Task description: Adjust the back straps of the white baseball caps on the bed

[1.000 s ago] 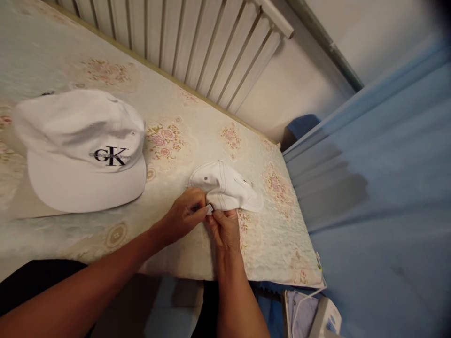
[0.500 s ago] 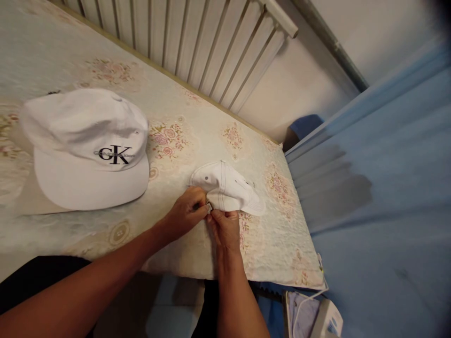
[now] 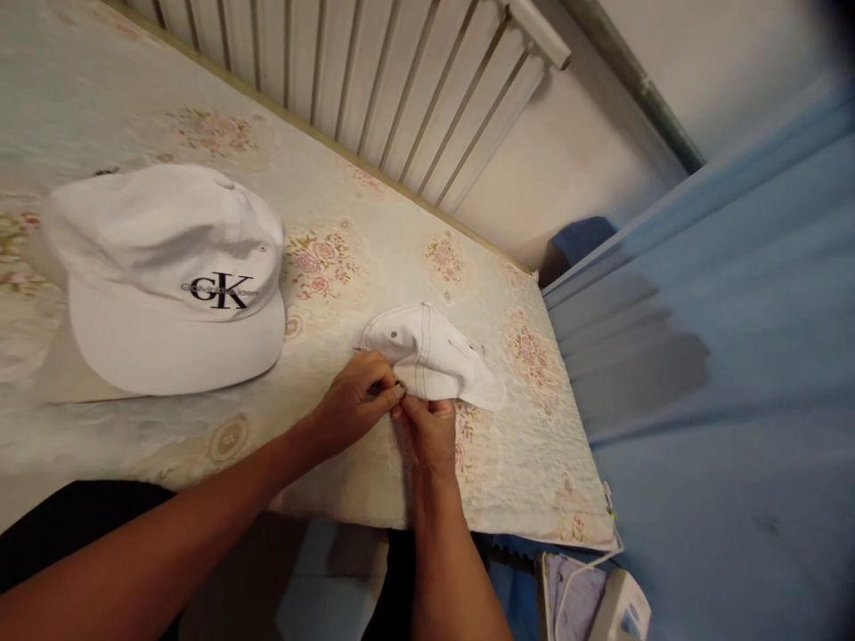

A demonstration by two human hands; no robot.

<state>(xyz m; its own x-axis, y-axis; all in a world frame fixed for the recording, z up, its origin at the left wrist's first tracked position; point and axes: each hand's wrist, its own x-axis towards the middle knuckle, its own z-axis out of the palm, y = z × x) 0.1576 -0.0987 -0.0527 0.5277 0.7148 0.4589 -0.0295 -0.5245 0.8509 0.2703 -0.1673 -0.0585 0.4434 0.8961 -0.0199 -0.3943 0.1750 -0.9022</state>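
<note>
A small white baseball cap (image 3: 437,356) lies tilted on the floral table cover, its brim pointing right. My left hand (image 3: 361,387) pinches the near left edge of this cap, around the back strap. My right hand (image 3: 431,436) grips the same edge just to the right, with thumb and fingers closed. The fingertips of both hands nearly meet at a small dark piece that I cannot make out clearly. To the left a larger white cap (image 3: 166,258) with a black CK logo sits upright, brim toward me.
The floral cover (image 3: 374,258) spreads over the whole surface. A white radiator (image 3: 374,80) stands along the far edge. A blue curtain (image 3: 735,356) hangs at the right. Near the lower right corner are a white box (image 3: 621,605) and a white cable (image 3: 581,570).
The view has shifted slightly. My fingertips have closed over the light-coloured bit that showed between them at the cap's edge; both hands stay in nearly the same place.
</note>
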